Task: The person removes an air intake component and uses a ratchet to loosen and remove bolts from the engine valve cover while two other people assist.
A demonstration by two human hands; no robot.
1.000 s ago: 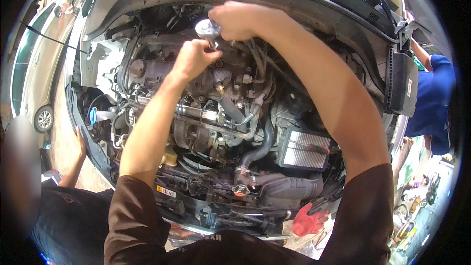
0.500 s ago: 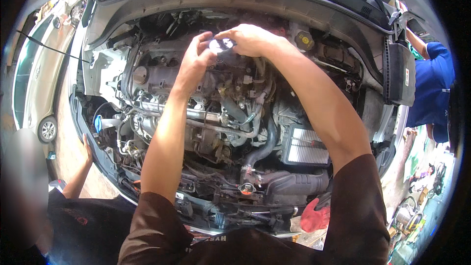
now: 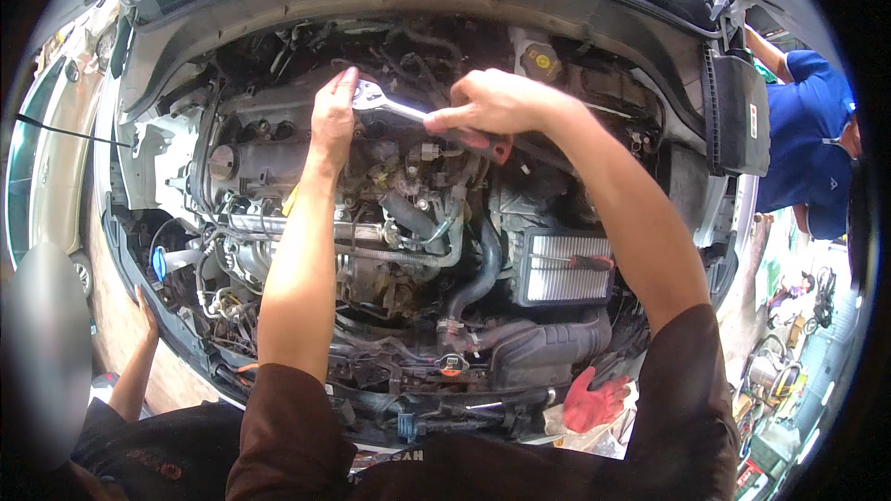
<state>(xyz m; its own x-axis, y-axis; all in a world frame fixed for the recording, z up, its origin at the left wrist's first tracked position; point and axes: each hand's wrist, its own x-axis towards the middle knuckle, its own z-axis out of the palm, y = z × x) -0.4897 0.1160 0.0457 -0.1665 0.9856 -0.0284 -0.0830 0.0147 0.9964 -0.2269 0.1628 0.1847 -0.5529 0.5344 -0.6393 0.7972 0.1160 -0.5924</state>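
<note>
Over the rear of the engine [image 3: 306, 153] I hold a ratchet wrench [image 3: 401, 109] with a shiny metal head and a red and black handle. My right hand [image 3: 492, 102] is closed round the handle, whose end sticks out below the palm. At the ratchet's head, my left hand [image 3: 334, 122] has its fingers closed on it. What sits under the head is hidden by the left fingers. A round oil filler cap [image 3: 222, 163] lies on the engine to the left of my left forearm.
A screwdriver [image 3: 580, 263] lies on the pleated air filter [image 3: 557, 289] at right. A red work glove [image 3: 594, 401] rests on the front edge. One person stands at left, a hand [image 3: 147, 315] by the fender; another in a blue shirt [image 3: 807, 148] is at right.
My hands have moved apart, and the ratchet has turned so its handle shows under my right hand. My view has shifted slightly, moving the engine left in the picture.
</note>
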